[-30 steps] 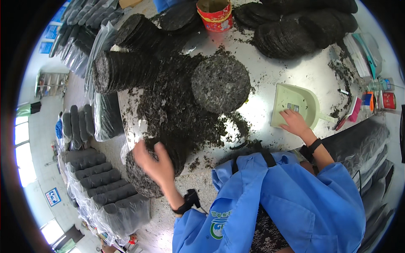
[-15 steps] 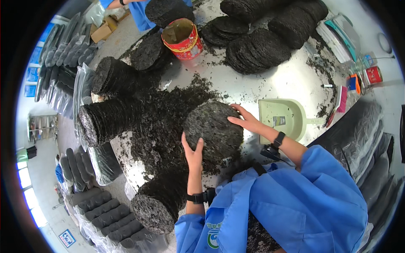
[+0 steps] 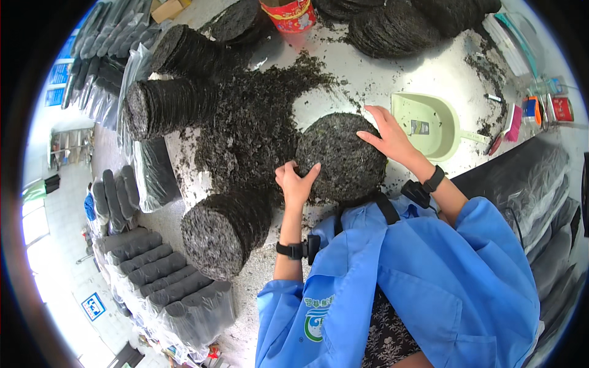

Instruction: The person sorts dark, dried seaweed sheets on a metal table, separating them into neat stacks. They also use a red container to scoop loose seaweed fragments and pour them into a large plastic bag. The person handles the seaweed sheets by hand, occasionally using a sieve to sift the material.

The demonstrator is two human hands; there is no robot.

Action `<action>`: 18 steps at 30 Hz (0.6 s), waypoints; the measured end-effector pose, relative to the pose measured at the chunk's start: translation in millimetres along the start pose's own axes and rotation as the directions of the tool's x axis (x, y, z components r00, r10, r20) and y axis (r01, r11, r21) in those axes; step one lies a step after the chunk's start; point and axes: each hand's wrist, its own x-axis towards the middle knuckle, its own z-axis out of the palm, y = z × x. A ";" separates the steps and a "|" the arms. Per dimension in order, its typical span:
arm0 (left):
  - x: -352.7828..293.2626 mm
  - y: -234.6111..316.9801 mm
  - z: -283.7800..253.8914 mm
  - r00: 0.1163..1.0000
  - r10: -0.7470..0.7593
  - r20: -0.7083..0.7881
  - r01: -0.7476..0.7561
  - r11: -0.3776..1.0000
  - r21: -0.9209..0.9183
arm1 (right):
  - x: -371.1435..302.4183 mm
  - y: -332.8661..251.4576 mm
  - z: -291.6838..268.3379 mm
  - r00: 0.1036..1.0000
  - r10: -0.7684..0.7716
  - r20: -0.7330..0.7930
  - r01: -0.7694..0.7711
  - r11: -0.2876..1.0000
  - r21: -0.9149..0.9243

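Note:
A thick round stack of dark dried seaweed [image 3: 341, 161] lies flat near the table's front edge, its rough top face up. My left hand [image 3: 296, 182] is at the stack's left side, fingers half curled and thumb stretched apart from them over the edge. At the far right rim, my right hand [image 3: 388, 136] has its fingers spread and its thumb against the top edge. Loose seaweed scraps [image 3: 251, 122] form a wide heap left of the stack. Another seaweed stack [image 3: 215, 238] lies on its side nearer me, left of my left forearm.
A pale green dustpan [image 3: 454, 130] and a pink-bristled brush [image 3: 514, 122] lie at the right. More seaweed stacks [image 3: 165, 107] line the left side. A red bucket [image 3: 294, 17] stands at the back. Bagged dark rolls [image 3: 147, 264] are piled below left.
The view has tilted nearer, so the co-worker is no longer visible. The stack under my hands has shifted slightly right and toward me. My left fingers have curled and the right ones have spread.

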 end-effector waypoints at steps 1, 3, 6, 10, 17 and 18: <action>-0.9 3.4 -5.3 0.999 -0.025 0.037 0.025 1.000 -0.009 | -9.3 -9.8 -2.0 0.990 -0.104 -0.098 0.088 0.984 -0.155; -7.9 11.5 -8.1 0.999 0.020 -0.040 -0.025 0.993 -0.115 | -28.2 -33.2 -14.6 0.984 -0.166 -0.068 0.152 0.972 -0.176; -23.9 49.1 -34.5 0.999 -0.006 0.050 0.026 0.913 -0.408 | -49.2 -54.9 -18.8 0.980 -0.182 -0.081 0.180 0.983 -0.031; -55.5 87.7 -45.1 0.992 0.039 -0.117 -0.120 0.504 -0.855 | -47.3 -93.4 -30.7 0.988 -0.145 0.046 0.126 0.949 0.291; -70.8 85.1 -58.0 0.976 0.019 0.215 0.205 0.233 -0.951 | -57.4 -116.0 -1.3 0.936 -0.325 0.134 0.266 0.903 0.337; -72.2 80.9 -57.5 0.971 0.041 0.237 0.221 0.228 -0.948 | -59.1 -116.4 2.8 0.938 -0.320 0.132 0.269 0.914 0.303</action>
